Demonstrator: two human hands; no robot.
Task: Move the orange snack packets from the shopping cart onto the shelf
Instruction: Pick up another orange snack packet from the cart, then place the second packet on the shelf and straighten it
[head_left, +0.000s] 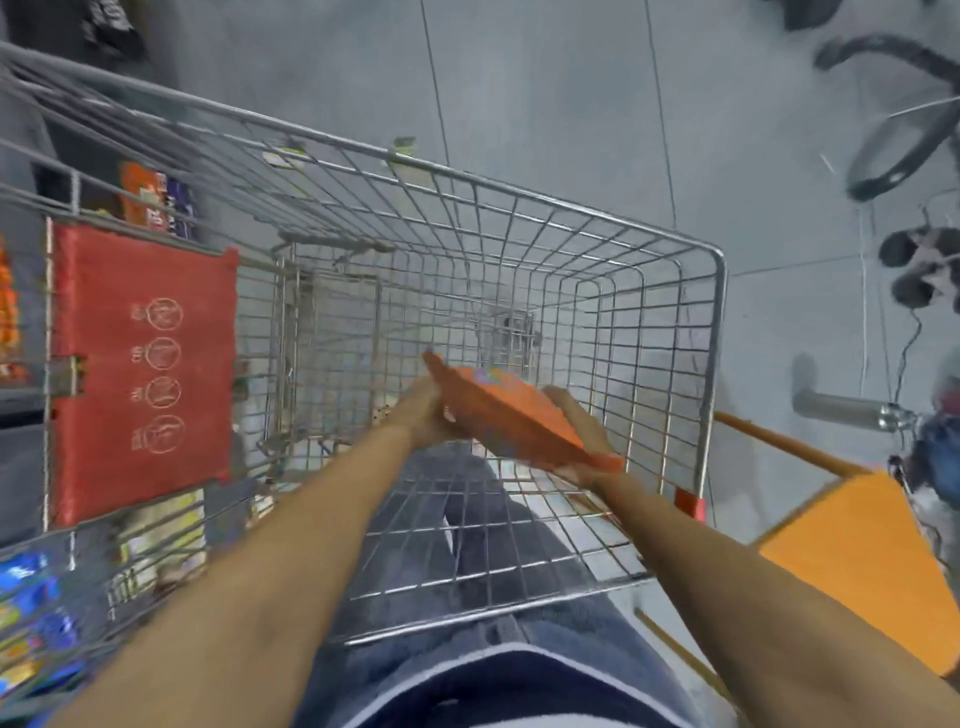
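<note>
Inside the wire shopping cart (719, 322) I hold an orange snack packet (511, 413), or a thin stack of them, tilted edge-on and blurred. My left hand (423, 413) grips its left end from below. My right hand (582, 434) holds the right end, fingers wrapped around the far edge. Both arms reach down into the basket. No other orange packets show on the cart floor. The shelf (21, 405) runs along the left edge, with orange packets (8, 306) partly visible on it.
The cart's red child-seat flap (143, 364) lies on the left. Blue and yellow packets (31, 613) fill the lower left shelf. An orange board (862, 566) stands to the right, with a bicycle wheel (904, 140) and sandals (919, 270) beyond it on the grey floor.
</note>
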